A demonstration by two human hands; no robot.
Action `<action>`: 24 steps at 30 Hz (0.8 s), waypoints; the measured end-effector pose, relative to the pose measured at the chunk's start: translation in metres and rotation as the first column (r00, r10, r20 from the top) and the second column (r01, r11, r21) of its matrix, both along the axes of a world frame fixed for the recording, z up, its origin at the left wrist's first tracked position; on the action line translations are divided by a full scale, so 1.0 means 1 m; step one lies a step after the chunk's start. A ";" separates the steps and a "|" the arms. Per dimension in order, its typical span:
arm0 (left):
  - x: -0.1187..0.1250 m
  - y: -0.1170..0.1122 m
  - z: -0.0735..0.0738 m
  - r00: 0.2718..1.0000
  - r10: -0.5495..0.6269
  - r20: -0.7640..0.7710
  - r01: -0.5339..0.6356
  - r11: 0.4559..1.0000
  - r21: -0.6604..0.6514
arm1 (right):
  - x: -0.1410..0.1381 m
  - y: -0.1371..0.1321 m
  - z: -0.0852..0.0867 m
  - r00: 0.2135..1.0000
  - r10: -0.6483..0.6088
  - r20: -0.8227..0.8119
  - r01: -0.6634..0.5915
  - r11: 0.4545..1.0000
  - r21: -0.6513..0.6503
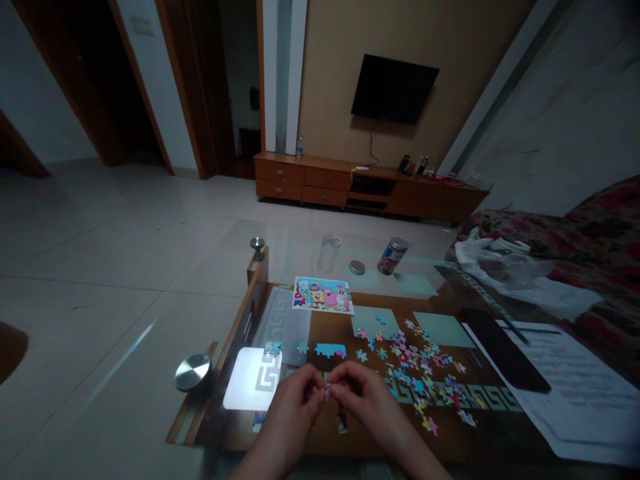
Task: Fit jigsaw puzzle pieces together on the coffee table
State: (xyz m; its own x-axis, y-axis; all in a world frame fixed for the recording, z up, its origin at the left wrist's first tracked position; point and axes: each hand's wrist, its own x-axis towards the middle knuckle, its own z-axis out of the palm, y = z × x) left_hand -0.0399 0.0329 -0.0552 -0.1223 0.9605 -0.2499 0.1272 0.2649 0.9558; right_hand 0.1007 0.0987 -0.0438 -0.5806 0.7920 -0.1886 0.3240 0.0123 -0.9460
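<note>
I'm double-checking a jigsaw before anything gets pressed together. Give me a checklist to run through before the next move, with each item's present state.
1. Picture card face up and uncovered: ok, it lies beyond the hands.
2. Small puzzle piece gripped: ok, the left hand and right hand both pinch at it.
3. Print and edges of that piece readable: cannot tell, the fingertips hide most of it.
4. Joined blue strip clear of the hands: ok, it lies beyond them, uncovered.
5. Loose pieces sorted: not ok, they lie jumbled on the right.
</note>
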 end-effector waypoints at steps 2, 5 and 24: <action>0.001 0.001 -0.005 0.996 0.004 0.084 -0.003 1.000 -0.019 | -0.003 0.000 -0.003 0.999 -0.032 -0.030 0.031 0.999 -0.036; 0.003 0.002 -0.012 0.986 0.015 0.168 -0.007 0.999 -0.047 | -0.006 0.001 -0.006 0.997 -0.060 -0.052 0.057 0.997 -0.055; -0.007 0.005 0.005 0.873 0.230 0.429 -0.171 0.970 -0.172 | -0.006 -0.003 -0.011 0.994 -0.093 -0.053 0.092 0.996 -0.008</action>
State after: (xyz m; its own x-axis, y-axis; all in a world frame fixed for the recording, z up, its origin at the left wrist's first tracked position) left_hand -0.0473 0.0384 -0.0499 -0.1574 0.8842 -0.4397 -0.3699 0.3600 0.8565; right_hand 0.0950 0.0958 -0.0549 -0.5143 0.8419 -0.1634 0.2723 -0.0204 -0.9620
